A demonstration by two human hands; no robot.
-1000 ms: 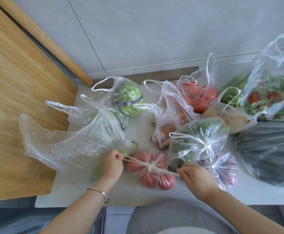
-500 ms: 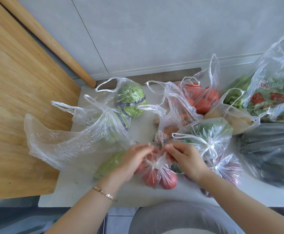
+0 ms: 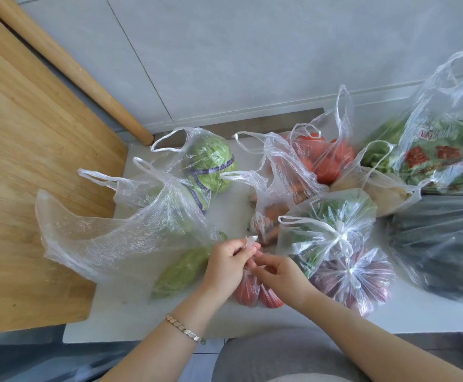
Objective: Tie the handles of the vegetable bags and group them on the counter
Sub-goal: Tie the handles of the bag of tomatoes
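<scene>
Pinching the handles [image 3: 250,240] of the clear plastic bag of red tomatoes [image 3: 248,293], lower centre, my left hand [image 3: 224,264] and right hand [image 3: 284,277] sit close to knot it.

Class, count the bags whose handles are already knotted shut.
2. The bag of greens beyond the right hand; the bag of purple vegetables beside it. The tomato bag under the left hand looks unfinished; others may be hidden.
</scene>
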